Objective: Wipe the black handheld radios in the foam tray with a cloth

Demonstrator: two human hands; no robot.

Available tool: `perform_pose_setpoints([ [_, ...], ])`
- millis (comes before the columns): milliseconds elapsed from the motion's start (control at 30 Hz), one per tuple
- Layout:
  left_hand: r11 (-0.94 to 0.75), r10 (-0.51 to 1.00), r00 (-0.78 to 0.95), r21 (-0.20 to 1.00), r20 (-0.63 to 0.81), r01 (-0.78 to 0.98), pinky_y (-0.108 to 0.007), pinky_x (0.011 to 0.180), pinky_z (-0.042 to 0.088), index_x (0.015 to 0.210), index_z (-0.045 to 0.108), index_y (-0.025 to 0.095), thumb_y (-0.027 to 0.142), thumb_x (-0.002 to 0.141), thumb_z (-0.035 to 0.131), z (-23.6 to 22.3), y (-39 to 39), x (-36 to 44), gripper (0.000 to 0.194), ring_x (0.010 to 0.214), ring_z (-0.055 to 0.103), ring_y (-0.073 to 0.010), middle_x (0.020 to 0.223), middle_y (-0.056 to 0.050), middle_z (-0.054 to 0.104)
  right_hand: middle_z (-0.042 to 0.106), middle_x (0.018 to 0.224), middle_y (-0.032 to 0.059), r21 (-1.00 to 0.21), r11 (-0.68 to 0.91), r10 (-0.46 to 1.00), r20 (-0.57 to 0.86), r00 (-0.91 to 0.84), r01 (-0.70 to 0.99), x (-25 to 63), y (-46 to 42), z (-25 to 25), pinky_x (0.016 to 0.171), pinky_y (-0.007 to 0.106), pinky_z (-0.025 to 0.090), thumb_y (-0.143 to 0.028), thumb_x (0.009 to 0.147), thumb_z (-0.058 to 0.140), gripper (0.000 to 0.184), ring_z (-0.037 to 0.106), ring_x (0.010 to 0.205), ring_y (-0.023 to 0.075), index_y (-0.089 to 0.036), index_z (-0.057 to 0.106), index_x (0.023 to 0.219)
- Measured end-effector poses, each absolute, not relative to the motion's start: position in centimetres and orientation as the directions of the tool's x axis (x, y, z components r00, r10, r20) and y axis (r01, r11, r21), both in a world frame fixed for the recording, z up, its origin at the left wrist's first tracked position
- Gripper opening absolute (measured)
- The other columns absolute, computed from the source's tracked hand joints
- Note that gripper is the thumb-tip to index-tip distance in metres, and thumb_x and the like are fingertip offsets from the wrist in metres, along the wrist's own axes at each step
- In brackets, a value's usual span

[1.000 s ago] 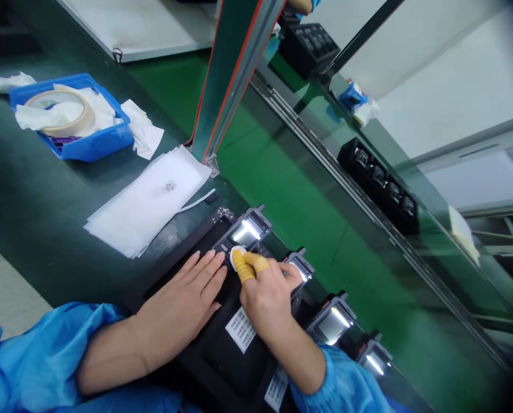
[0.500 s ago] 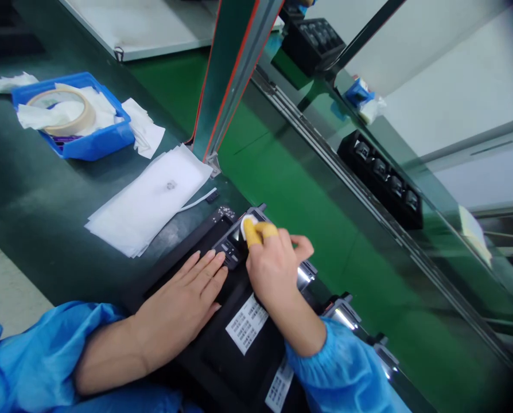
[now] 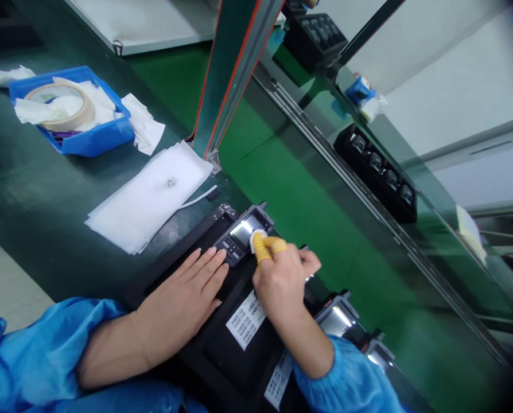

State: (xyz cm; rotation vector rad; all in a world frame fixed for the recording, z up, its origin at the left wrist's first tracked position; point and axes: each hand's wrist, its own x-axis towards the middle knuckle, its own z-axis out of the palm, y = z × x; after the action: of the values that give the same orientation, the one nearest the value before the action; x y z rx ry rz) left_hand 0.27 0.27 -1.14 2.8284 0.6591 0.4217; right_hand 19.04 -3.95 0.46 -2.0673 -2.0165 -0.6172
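A two-way radio (image 3: 234,244) with a screen and keypad lies in a black foam tray (image 3: 222,355). My left hand (image 3: 185,292) rests flat with fingers stretched out, its fingertips on the radio's lower end. Yellow finger cots cover two fingers of my right hand (image 3: 282,275), which pinches a small white wipe (image 3: 257,238) at the edge of the radio's screen. More radios (image 3: 339,315) sit in the tray to the right, partly behind my right forearm. White barcode labels (image 3: 245,320) lie on the tray's near side.
A blue bin (image 3: 104,137) holds a tape roll (image 3: 78,117) and white wipes. A stack of white sheets (image 3: 148,195) lies left of the tray, beside a thin white strip (image 3: 198,198). A metal post (image 3: 233,74) rises behind. Another black tray (image 3: 377,172) stands across the green floor.
My right hand has moved slightly right and down with the wipe, uncovering more of the radio's screen. My left hand stays in place.
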Motion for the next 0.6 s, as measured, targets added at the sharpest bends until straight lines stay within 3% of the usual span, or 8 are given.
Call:
perform_pose_setpoints([
  [67,-0.877,0.457,0.86,0.276,0.228,0.394,-0.045,0.109,0.029,0.126,0.051,0.006,0.024,0.095,0.034,-1.3,0.3,0.2,0.04,0.13,0.043,-0.0286,0.139,-0.019,0.046,0.064,0.095,0.0063,0.106,0.013,0.906,0.42,-0.057,0.994,17.3,-5.0,0.0,0.078,0.037,0.025,-0.002,0.077,0.046,0.029,0.047,0.08,0.0155,-0.015,0.067,0.09],
  [233,-0.856,0.469,0.854,0.352,0.225,0.377,-0.046,0.11,0.03,0.128,0.05,0.007,0.025,0.094,0.039,-1.1,0.4,-0.1,0.04,0.133,0.039,-0.0281,0.142,-0.018,0.043,0.064,0.092,0.0033,0.024,0.098,0.92,0.38,-0.1,0.995,16.2,-5.5,0.1,0.078,0.037,0.024,-0.004,0.076,0.048,0.027,0.048,0.079,0.0146,-0.02,0.068,0.085],
  [367,-0.845,0.478,0.844,0.389,0.242,0.367,-0.049,0.107,0.036,0.118,0.057,0.005,0.025,0.09,0.048,0.0,0.4,-0.8,0.036,0.129,0.043,-0.0322,0.137,-0.022,0.047,0.063,0.092,0.0055,0.104,-0.075,0.895,0.445,0.02,0.992,19.5,-2.8,0.6,0.076,0.039,0.022,-0.005,0.074,0.046,0.029,0.046,0.082,0.0184,-0.021,0.068,0.085],
  [467,-0.831,0.504,0.809,0.424,0.303,0.359,-0.049,0.105,0.039,0.113,0.06,0.007,0.023,0.091,0.047,0.7,0.6,-1.8,0.03,0.125,0.048,-0.0305,0.134,-0.021,0.051,0.062,0.091,0.007,0.15,-0.152,0.889,0.452,0.069,0.977,19.7,-2.1,0.4,0.075,0.039,0.021,-0.004,0.075,0.045,0.028,0.044,0.082,0.0197,-0.019,0.068,0.079],
  [600,-0.793,0.586,0.671,0.491,0.454,0.36,-0.043,0.104,0.042,0.11,0.06,0.01,0.015,0.091,0.046,0.7,1.2,-3.2,0.024,0.122,0.051,-0.025,0.129,-0.017,0.055,0.063,0.093,0.005,0.154,0.051,0.919,0.379,-0.107,0.987,16.3,-4.2,0.3,0.079,0.037,0.024,-0.007,0.081,0.048,0.025,0.045,0.082,0.0168,-0.019,0.067,0.091],
])
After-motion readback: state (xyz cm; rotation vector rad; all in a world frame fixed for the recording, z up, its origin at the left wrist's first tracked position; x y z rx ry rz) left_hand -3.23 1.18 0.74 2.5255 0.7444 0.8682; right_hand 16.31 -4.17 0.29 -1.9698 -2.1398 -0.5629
